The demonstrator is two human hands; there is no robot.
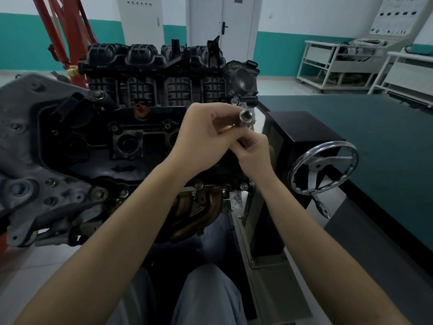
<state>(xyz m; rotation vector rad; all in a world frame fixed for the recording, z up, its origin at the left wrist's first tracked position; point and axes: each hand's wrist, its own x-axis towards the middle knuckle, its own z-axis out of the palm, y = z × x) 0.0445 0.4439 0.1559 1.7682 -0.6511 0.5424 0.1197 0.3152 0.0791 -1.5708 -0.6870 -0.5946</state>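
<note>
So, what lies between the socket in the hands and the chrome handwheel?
The stand's black box lies between the socket and the handwheel. The head view shows this.

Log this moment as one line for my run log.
left hand: grips silver socket | right hand: pinches its lower end | where: over the engine | socket mouth: toward camera

A small, shiny metal socket (pixel 245 115), cylindrical, with its hollow open end tilted up toward the viewer. The left hand (pixel 206 134) pinches it in mid-air, and the right hand (pixel 254 150) grips its lower end.
</note>
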